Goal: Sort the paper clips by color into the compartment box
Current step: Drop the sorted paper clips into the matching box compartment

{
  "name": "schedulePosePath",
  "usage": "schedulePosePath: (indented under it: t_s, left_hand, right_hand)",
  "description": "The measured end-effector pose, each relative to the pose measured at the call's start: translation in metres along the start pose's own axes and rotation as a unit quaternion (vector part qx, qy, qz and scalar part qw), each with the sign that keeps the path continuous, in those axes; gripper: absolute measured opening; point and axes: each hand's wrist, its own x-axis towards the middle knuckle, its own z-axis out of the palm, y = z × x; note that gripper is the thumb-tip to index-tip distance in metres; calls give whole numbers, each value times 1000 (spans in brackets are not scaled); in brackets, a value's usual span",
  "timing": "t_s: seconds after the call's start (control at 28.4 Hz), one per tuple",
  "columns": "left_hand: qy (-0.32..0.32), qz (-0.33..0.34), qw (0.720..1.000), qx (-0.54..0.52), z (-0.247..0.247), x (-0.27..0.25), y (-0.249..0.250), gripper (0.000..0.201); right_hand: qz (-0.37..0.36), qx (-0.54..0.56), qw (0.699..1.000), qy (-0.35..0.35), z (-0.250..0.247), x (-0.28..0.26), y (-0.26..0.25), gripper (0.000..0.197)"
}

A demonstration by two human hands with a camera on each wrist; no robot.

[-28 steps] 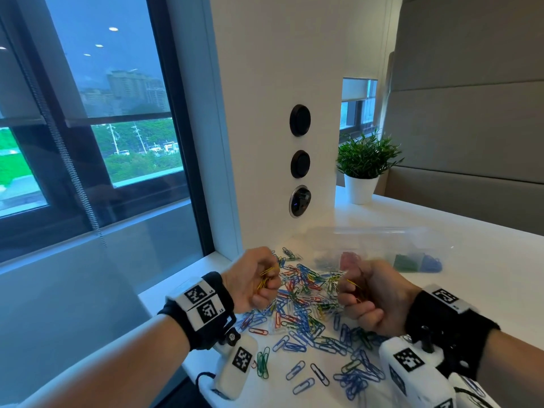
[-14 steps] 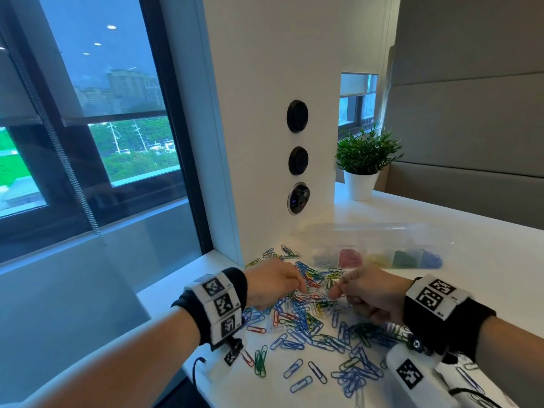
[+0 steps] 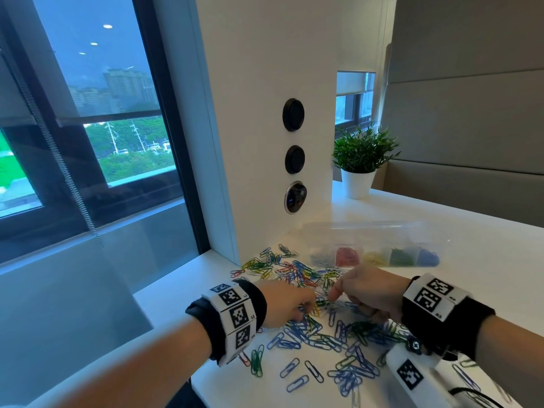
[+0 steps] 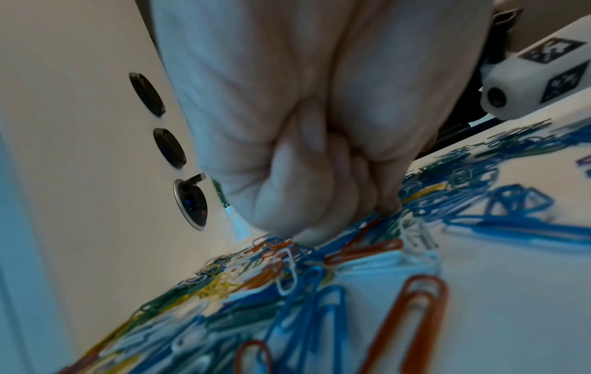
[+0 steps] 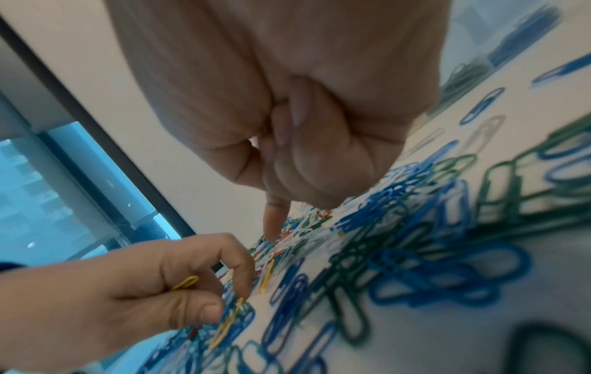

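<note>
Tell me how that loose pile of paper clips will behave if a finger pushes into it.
The paper clips are thin wire loops lying overlapped, so they would probably slide easily on the smooth white counter. Tangled ones likely drag neighbours along. Each looks light and stiff, hard to pinch singly.

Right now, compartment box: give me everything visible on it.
The compartment box is a long, clear plastic tray lying flat on the white table, beyond the loose clip pile and in front of the potted plant. Its open clear lid seems tilted back. Five compartments in a row hold sorted clips, left to right: a pale, hard-to-read batch, red, yellow, green, blue. Neither hand touches it. The right wrist view shows its blue and green end, blurred.
</note>
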Motion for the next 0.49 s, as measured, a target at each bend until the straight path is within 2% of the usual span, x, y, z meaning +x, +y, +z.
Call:
schedulePosePath:
  t_s: [0.11, 0.18, 0.25, 0.49]
  left_hand:
    - [0, 8, 1000, -1, -1, -2, 1, 14]
    - [11, 12, 1000, -22, -2, -4, -2, 6]
    - [28, 12, 998, -47, -3, -6, -7, 6]
    - [50, -34, 990, -125, -8, -11, -26, 12]
  right_hand:
    - [-49, -93, 994, 33, 1, -1, 0, 29]
    - [-96, -147, 984, 39, 3, 0, 1, 21]
    - [-129, -179, 975, 37, 6, 1, 0, 13]
    - [-152, -228, 962, 9, 23, 6, -8, 14]
